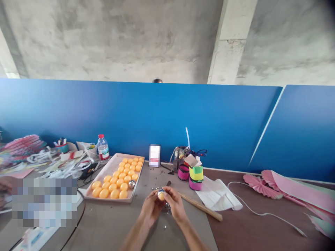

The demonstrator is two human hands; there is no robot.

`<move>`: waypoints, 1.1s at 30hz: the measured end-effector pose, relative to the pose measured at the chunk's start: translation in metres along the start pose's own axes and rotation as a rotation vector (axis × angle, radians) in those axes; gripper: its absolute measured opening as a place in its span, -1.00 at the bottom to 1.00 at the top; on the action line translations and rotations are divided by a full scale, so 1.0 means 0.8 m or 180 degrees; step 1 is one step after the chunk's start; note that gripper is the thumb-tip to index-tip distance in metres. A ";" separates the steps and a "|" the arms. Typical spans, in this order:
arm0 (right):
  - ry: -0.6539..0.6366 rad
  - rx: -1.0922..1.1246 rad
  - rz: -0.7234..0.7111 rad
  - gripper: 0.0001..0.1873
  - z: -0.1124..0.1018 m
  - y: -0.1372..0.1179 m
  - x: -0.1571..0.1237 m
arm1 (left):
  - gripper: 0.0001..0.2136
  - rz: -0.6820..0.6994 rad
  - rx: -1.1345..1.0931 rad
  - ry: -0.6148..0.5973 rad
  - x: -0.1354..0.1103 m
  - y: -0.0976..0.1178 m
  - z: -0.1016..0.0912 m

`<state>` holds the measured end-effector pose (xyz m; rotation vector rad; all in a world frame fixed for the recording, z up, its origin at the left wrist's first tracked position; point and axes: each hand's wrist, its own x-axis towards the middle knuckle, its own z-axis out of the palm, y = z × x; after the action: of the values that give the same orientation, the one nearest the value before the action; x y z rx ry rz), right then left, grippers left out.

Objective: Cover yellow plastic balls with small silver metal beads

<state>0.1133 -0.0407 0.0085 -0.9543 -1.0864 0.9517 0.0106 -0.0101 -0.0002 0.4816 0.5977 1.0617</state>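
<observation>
Backdrop: blue partition (131, 115) behind the bench (117, 223).
Held: yellow ball (161, 195), above the bench, near the tray (112, 200) of balls.
Left hand (150, 206): fingers clamped on the yellow ball.
Right hand (176, 204): fingers clamped on it too.

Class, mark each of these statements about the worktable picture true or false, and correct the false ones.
1. The left hand and the right hand hold one small ball between them. True.
2. The tray holds only green balls. False: it holds orange-yellow balls and one silver ball.
3. The water bottle has a red cap. True.
4. The wooden stick lies left of the tray. False: it lies to the right of the hands.
5. The partition behind the table is blue. True.
</observation>
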 end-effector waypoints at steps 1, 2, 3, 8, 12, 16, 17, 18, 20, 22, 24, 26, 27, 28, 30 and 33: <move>-0.0016 -0.0182 -0.0072 -0.70 0.001 -0.002 -0.002 | -0.95 -0.0030 -0.0070 -0.0003 0.000 -0.002 -0.001; -0.0040 -0.0376 -0.0135 -0.71 0.003 -0.004 -0.005 | -0.97 -0.0069 -0.0147 -0.0005 -0.001 -0.003 -0.002; -0.0068 -0.0582 -0.0197 -0.72 0.004 -0.005 -0.007 | -0.96 -0.0115 -0.0228 -0.0003 -0.001 -0.004 -0.002; -0.0159 -0.1579 -0.0757 -0.79 0.007 -0.001 -0.015 | -0.80 -0.0417 -0.0658 -0.0130 -0.010 0.000 0.002; -0.0042 -0.2263 -0.1119 -0.80 0.004 0.009 -0.015 | -0.80 -0.0364 -0.0738 -0.0330 -0.021 0.003 0.010; 0.0199 -0.2310 -0.0928 -0.80 -0.004 0.019 -0.011 | -0.85 -0.0448 -0.0714 -0.0646 -0.023 -0.004 0.013; 0.0264 -0.2241 -0.0914 -0.80 -0.006 0.021 -0.011 | -0.86 -0.0457 -0.0709 -0.0666 -0.022 -0.006 0.012; 0.0324 -0.2166 -0.0928 -0.79 -0.008 0.022 -0.010 | -0.87 -0.0458 -0.0708 -0.0646 -0.021 -0.007 0.010; 0.0409 -0.2061 -0.1011 -0.77 -0.011 0.024 -0.009 | -0.86 -0.0435 -0.0723 -0.0562 -0.018 -0.006 0.006; 0.0398 -0.2101 -0.1117 -0.76 -0.013 0.026 -0.009 | -0.81 -0.0380 -0.0765 -0.0474 -0.015 -0.002 0.001; 0.0288 -0.2275 -0.1273 -0.77 -0.014 0.029 -0.009 | -0.72 -0.0275 -0.0791 -0.0388 -0.012 0.004 -0.003; 0.0229 -0.2475 -0.1467 -0.75 -0.013 0.031 -0.009 | -0.65 -0.0207 -0.0752 -0.0373 -0.011 0.009 -0.006; 0.0268 -0.2556 -0.1551 -0.73 -0.013 0.032 -0.009 | -0.62 -0.0185 -0.0731 -0.0398 -0.010 0.010 -0.006; 0.0338 -0.2623 -0.1607 -0.71 -0.013 0.032 -0.010 | -0.61 -0.0158 -0.0725 -0.0432 -0.010 0.011 -0.007; 0.0435 -0.2726 -0.1647 -0.69 -0.013 0.030 -0.010 | -0.62 -0.0096 -0.0742 -0.0494 -0.010 0.011 -0.006; 0.0219 -0.2808 -0.1643 -0.74 -0.013 0.024 -0.011 | -0.64 -0.0050 -0.0723 -0.0514 -0.014 0.010 -0.002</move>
<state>0.1187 -0.0446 -0.0139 -1.2904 -1.6290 -0.0259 0.0002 -0.0167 0.0064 0.3588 0.3328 1.0500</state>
